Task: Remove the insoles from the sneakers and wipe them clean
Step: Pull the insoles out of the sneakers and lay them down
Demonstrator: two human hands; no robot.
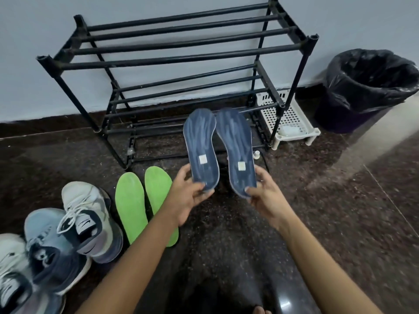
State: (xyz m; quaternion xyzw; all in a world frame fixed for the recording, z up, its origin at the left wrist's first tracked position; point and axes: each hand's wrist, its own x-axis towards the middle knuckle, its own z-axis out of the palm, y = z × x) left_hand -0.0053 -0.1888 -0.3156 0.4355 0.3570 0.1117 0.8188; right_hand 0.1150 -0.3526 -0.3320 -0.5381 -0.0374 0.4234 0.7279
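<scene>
Above the dark speckled floor [340, 223], in front of a black shoe rack [181, 57], a person holds up two insoles side by side, heels down. The left hand [188, 196] grips the heel of the left blue insole [200, 141], thumb on its face and fingers curled behind. The right hand [265, 196] pinches the heel of the right blue insole [235, 146] the same way. Two green insoles [130, 207] lie flat just left, the nearer partly hidden by the left forearm. Sneakers [90, 220] crowd the floor's lower left corner. A white perforated tray [292, 118] stands behind the rack's right legs, with a black-lined bin [367, 87] beside it against the wall.
</scene>
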